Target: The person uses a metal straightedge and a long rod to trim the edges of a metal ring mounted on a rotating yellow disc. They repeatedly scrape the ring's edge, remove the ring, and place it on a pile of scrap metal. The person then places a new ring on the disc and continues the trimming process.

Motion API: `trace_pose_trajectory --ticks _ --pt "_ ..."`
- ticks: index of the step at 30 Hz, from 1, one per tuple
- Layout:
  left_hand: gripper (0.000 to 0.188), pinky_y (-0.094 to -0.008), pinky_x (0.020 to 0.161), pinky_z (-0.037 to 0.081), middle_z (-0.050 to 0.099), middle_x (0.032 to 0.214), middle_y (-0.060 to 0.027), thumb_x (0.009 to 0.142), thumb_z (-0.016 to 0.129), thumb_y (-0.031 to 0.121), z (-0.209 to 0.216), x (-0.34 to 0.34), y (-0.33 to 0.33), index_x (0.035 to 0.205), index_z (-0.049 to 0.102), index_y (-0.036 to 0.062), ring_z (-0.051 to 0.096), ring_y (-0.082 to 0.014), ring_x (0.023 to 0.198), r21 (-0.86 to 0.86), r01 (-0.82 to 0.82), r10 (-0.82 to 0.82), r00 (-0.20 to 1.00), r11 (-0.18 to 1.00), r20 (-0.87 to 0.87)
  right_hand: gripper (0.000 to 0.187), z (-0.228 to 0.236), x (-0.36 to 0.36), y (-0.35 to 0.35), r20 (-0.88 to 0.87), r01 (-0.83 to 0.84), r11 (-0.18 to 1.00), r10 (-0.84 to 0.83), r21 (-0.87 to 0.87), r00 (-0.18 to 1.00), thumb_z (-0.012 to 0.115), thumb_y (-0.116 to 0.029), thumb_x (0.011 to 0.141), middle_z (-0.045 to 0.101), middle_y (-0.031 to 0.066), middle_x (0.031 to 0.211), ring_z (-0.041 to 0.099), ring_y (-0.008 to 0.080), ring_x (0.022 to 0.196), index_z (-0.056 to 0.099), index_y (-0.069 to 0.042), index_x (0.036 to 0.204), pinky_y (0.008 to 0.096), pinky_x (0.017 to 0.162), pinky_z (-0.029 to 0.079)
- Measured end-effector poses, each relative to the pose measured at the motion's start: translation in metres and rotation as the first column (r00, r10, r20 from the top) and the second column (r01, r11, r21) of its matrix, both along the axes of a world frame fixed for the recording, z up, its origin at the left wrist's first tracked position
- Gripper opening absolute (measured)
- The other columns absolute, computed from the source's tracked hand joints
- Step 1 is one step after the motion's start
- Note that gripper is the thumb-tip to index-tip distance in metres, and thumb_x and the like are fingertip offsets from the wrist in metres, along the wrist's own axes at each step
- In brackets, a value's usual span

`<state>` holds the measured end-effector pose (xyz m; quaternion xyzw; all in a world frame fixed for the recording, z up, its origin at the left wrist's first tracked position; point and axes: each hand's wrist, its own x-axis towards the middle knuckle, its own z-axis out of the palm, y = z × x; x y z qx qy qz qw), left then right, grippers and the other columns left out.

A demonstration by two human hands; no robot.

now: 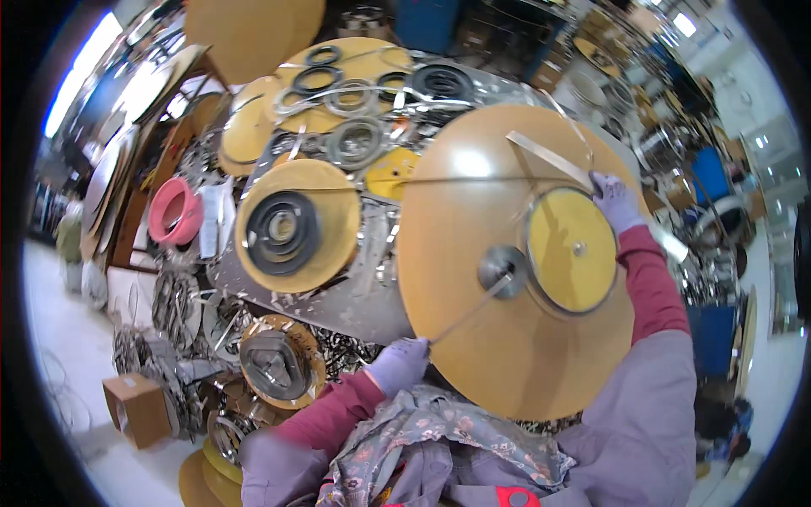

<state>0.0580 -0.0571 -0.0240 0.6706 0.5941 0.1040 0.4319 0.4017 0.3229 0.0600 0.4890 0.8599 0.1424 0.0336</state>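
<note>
A large tan round board (456, 338) lies before me. On it are a grey metal hub (494, 269) and a smaller yellow disc (562, 262) with a metal rim. My left hand (400, 367), in a light glove, is closed at the board's near left edge on a thin strip (469, 314) that runs up to the hub. My right hand (618, 203), gloved too, is closed on the lower end of a flat pale metal strip (547, 157), past the yellow disc's upper right rim. The strip's other end points up and left over the board.
To the left, a tan disc (342, 253) carries black rings (283, 232) on the grey table (304, 306). A pink ring (176, 211) sits farther left. More rings (355, 139) lie at the back. A cardboard box (139, 410) stands on the floor, lower left.
</note>
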Motion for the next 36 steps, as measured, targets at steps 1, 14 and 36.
trace_pose_trajectory --ticks 1,14,36 --pt "0.019 -0.0491 0.069 0.047 0.061 0.074 -0.0231 0.088 0.046 0.018 0.002 -0.003 0.002 0.087 0.052 -0.0005 0.060 -0.0409 0.073 0.018 0.000 0.000 1.000 1.000 -0.010 0.036 0.028 0.011 -0.010 0.104 0.068 0.997 -0.071 0.027 0.992 0.059 -0.027 0.081 0.060 0.0107 0.098 0.060 0.0271 0.093 0.054 -0.014 0.114 0.0373 0.079 0.049" --pt "0.018 -0.0480 0.072 0.046 0.062 0.085 -0.0261 0.088 0.050 0.015 0.013 -0.038 0.051 0.092 0.055 -0.0019 0.059 -0.0424 0.084 -0.003 -0.016 0.016 0.996 1.000 -0.093 0.028 0.123 0.177 -0.081 0.629 0.290 0.957 -0.227 0.002 0.744 0.056 -0.028 0.080 0.065 0.0096 0.099 0.062 0.0220 0.095 0.062 -0.013 0.103 0.0349 0.080 0.049" --pt "0.018 -0.0486 0.073 0.046 0.061 0.084 -0.0264 0.086 0.050 0.015 0.014 -0.044 0.040 0.091 0.057 -0.0015 0.059 -0.0429 0.084 0.055 0.063 -0.058 0.995 0.997 -0.082 0.028 0.075 0.040 -0.178 -0.274 0.003 0.938 -0.104 -0.346 0.956 0.053 -0.024 0.088 0.062 0.0175 0.088 0.060 0.0338 0.082 0.056 -0.009 0.111 0.0439 0.075 0.047"
